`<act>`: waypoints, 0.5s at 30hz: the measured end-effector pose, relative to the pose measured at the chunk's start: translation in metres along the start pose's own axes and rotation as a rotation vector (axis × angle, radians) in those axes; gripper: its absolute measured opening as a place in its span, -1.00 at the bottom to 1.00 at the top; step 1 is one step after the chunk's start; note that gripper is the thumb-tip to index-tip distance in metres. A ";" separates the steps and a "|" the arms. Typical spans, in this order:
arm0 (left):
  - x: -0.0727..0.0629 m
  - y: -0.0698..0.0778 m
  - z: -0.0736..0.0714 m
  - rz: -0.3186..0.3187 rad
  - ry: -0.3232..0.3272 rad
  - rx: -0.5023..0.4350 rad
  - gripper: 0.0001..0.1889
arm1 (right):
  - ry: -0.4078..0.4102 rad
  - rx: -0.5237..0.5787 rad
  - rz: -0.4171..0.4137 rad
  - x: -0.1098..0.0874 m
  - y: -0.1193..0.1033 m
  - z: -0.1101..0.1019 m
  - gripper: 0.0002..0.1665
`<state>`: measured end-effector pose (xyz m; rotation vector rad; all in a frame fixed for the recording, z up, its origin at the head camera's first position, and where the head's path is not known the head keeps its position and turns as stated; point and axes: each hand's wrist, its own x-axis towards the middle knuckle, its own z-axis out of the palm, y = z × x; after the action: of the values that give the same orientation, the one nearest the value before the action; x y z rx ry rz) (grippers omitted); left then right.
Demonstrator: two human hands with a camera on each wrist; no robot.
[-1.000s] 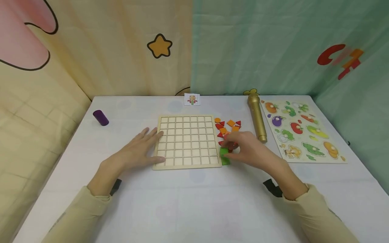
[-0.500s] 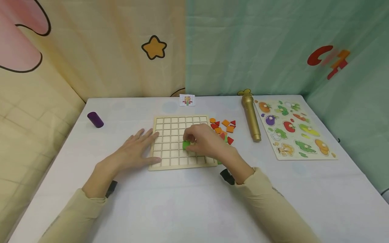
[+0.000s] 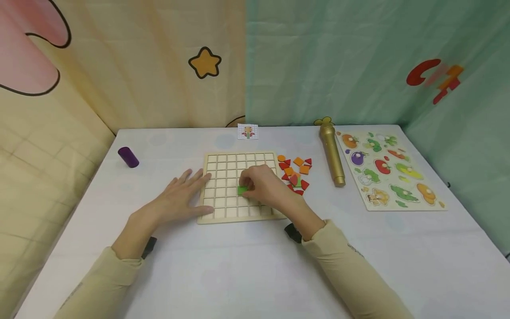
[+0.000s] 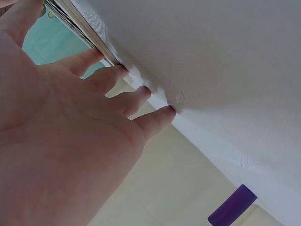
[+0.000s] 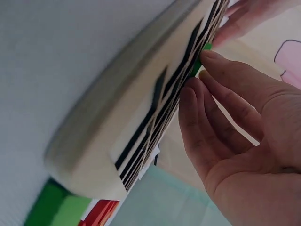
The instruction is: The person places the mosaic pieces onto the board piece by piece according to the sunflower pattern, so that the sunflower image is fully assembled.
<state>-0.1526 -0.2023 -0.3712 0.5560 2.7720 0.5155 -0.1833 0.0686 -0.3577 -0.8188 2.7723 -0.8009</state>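
A right hand pinches a small flat green tile at the middle of a square pale-wood grid board, and a left hand, fingers loosely spread, touches the board's left edge. The right wrist view shows green pieces by one corner, which the right arm hides from the head camera; whether the tile touches the grid is unclear. Cream and green curtains back the white-clothed table.
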 end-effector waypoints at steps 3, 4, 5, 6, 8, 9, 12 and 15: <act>0.000 0.001 -0.001 0.004 -0.002 0.001 0.04 | 0.010 -0.004 -0.007 0.000 0.002 0.001 -0.84; 0.000 0.002 -0.001 0.004 -0.001 0.001 0.04 | 0.015 -0.004 -0.009 0.000 0.003 0.001 -0.84; 0.000 0.002 -0.002 0.003 -0.001 0.000 0.04 | 0.020 -0.003 -0.012 0.000 0.004 0.001 -0.84; 0.001 0.002 -0.002 0.003 -0.001 -0.001 0.03 | 0.025 0.000 -0.015 0.000 0.004 0.001 -0.85; 0.001 0.003 -0.002 0.003 -0.002 -0.006 0.03 | 0.029 0.004 -0.013 0.000 0.005 0.001 -0.85; 0.001 0.004 -0.002 0.005 0.000 -0.011 0.03 | 0.030 0.008 -0.011 -0.001 0.006 0.001 -0.85; 0.000 0.004 -0.002 -0.003 -0.007 -0.015 0.04 | 0.020 0.023 -0.005 -0.002 0.007 0.000 -0.84; -0.002 0.004 -0.001 -0.015 -0.011 -0.015 0.04 | 0.027 0.044 -0.012 -0.004 0.008 -0.005 -0.85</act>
<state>-0.1502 -0.2003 -0.3681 0.5333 2.7580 0.5275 -0.1848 0.0787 -0.3576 -0.8235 2.7649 -0.8788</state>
